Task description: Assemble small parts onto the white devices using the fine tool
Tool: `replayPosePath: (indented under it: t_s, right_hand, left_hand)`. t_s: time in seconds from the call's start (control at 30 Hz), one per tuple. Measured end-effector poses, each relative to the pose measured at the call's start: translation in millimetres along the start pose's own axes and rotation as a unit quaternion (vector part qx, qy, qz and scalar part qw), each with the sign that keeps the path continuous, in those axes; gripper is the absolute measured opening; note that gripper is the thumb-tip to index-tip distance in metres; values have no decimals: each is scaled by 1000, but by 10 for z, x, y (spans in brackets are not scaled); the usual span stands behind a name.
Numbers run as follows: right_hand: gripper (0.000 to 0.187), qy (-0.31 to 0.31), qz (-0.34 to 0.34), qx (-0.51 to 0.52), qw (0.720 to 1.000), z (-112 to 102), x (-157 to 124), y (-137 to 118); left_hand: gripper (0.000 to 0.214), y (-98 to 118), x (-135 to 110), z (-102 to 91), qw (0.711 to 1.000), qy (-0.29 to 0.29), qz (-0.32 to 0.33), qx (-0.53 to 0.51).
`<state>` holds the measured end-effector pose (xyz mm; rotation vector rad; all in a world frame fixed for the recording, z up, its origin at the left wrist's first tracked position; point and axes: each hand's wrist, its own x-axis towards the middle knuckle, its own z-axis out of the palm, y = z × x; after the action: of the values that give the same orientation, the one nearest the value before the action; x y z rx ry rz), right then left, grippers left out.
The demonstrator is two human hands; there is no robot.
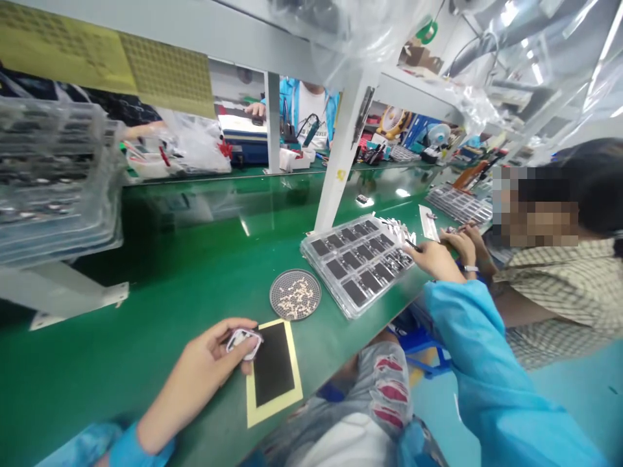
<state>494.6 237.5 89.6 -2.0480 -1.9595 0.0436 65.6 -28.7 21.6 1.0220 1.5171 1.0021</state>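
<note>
My left hand [214, 360] is closed around a small squarish part with a white rim [244, 344], like a watch case, with the thumb across it. It is above the left edge of a black pad [273, 363] with a yellow border. My right hand [438, 261] reaches to the right edge of a clear plastic tray [350, 310]. Its fingers pinch a thin dark tool [413, 245], whose kind I cannot make out. Several dark square parts [357, 258] sit in rows in the tray. Between the hands lies a round grey dish [275, 305] of small pale pieces [296, 298].
A white post [335, 159] rises behind the tray. Stacked clear trays [58, 175] stand at the left on the green bench [195, 272]. At the right sits a co-worker [559, 292], hands near another tray [460, 206]. Another person [311, 113] is across the bench.
</note>
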Motion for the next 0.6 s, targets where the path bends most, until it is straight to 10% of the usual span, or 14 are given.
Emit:
replayPosePath:
  t_s: [0.37,0.6]
  right_hand:
    - [36,65,-13,152,986,307,15,225]
    - [45,-79,-89,403,907,142,-773,-557]
  left_hand:
    - [48,89,-89,67,1000,-22,11,-5]
    - [48,189,-138,224,996,8,-20,-82]
